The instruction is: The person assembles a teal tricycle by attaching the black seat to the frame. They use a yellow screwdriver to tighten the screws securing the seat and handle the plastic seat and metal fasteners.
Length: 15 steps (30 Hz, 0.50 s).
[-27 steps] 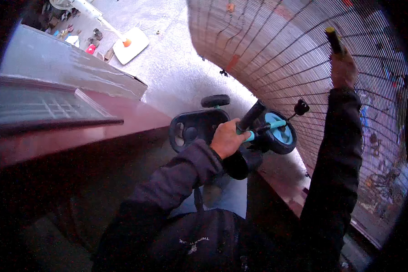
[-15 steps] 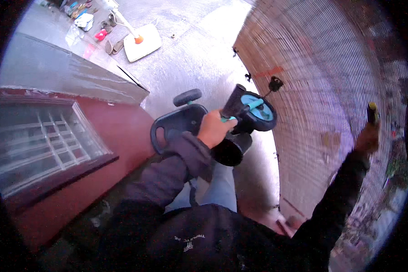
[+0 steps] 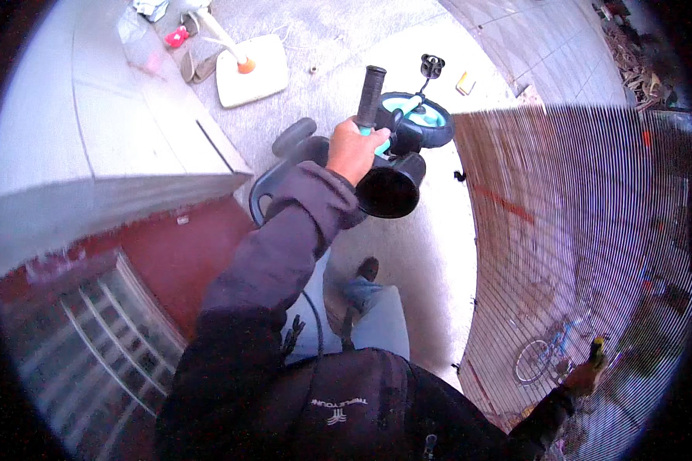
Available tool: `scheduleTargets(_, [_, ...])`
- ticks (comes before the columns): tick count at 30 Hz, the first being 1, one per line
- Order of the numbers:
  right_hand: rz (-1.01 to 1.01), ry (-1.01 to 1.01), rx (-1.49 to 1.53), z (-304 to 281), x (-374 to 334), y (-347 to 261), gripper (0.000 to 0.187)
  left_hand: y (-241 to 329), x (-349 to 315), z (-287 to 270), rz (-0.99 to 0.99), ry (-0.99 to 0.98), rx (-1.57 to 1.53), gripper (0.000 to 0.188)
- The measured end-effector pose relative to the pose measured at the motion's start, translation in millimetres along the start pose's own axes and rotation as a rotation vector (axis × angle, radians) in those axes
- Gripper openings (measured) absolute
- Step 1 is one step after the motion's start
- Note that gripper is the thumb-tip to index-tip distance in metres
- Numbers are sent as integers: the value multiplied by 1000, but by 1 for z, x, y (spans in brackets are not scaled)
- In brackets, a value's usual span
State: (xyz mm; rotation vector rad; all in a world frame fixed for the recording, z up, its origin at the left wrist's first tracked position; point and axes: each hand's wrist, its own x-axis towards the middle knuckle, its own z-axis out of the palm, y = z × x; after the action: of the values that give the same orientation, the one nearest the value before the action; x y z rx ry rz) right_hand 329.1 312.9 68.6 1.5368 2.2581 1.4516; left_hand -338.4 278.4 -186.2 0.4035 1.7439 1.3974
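Right hand [image 3: 584,376]: nearest, at 4 o'clock in the view, low by the mesh gate [image 3: 592,230]; closed round a small dark, yellow-tipped object [image 3: 597,350] (too small to identify).
Left hand [image 3: 354,154]: just past centre toward 12 o'clock, fist wrapped tight round the handlebar of the tricycle [image 3: 361,165], which hangs clear of the concrete floor [image 3: 415,253].
Tricycle, location: held in the air ahead of the body, front wheel [image 3: 427,127] pointing to 1 o'clock, rear wheel [image 3: 294,137] toward 11 o'clock.
Handling: judged light, since one arm carries it; rigid plastic frame, not fragile. Likely to swing or pivot at the steering column (the front end turns freely on such toys).
Where to hold: the ribbed black grip [image 3: 372,96] looks non-slip; the frame would steady it better than the bar.
Count: one tricycle, one grip clearly seen, two wheels visible, a third cannot be told.
Far: one white stand base with orange collar [image 3: 252,69] at 11 o'clock; one small yellow item [image 3: 464,81] at 12 o'clock.
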Motion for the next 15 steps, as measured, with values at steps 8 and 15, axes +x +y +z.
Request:
scheduleTargets(8, [353,-774,42,-19,-106,-90,31,28,117,32,-131,-36,-8,21])
scheduleTargets(15, [307,-1367,250,28,-146,-155,22,38,203,76,-136,-13,-128,20])
